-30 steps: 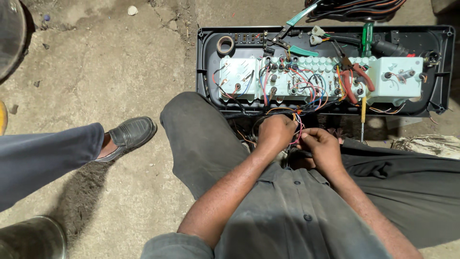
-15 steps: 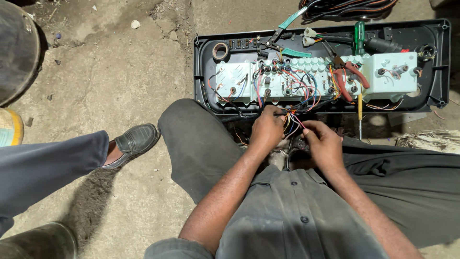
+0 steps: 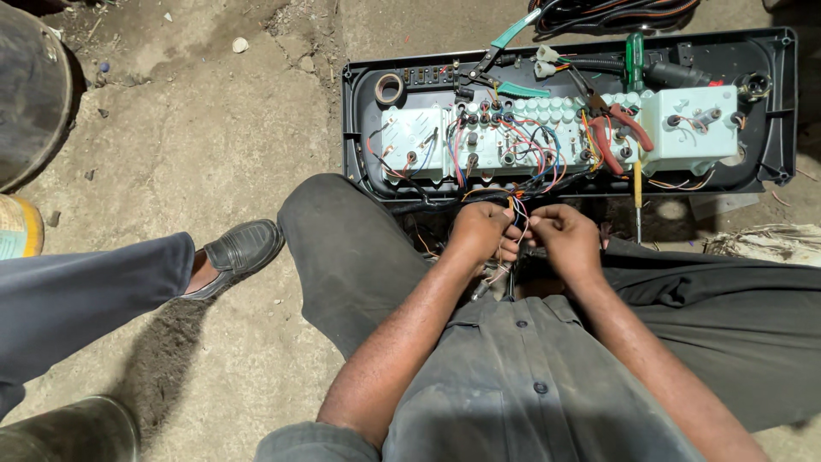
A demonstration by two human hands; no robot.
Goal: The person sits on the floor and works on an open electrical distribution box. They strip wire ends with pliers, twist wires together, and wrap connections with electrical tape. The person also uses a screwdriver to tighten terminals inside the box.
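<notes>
Rough concrete floor (image 3: 197, 145), dusty and strewn with small stones, lies under everything. Nearest the camera, the person sits with grey trousers spread to either side and a grey buttoned shirt below the forearms. Both hands meet between the knees: the left hand (image 3: 481, 233) has its grip pressed together, pinching a bunch of thin coloured wires (image 3: 516, 208), and the right hand (image 3: 564, 238) has its fingertips pinched on the same bunch from the other side, the two hands touching. The wires run up from the hands to the near edge of a black tray-shaped panel (image 3: 782, 128) lying flat on the floor just beyond. Inside it sit pale blocks (image 3: 693, 128) with screw posts, crossed by red, blue and orange leads. Red-handled pliers (image 3: 617, 128) rest on the blocks to the right of centre, and a yellow-handled screwdriver (image 3: 637, 184) hangs over the panel's near rim. Farther back in the panel lie green-handled pliers (image 3: 513, 38), a green screwdriver (image 3: 634, 60) and a small roll of tape (image 3: 391, 88). Beyond the far rim is a bundle of dark cables (image 3: 616, 13). To the left, another person's leg in blue-grey trousers ends in a black shoe (image 3: 239, 251), and a dark drum (image 3: 30, 94) stands at the far left edge.
</notes>
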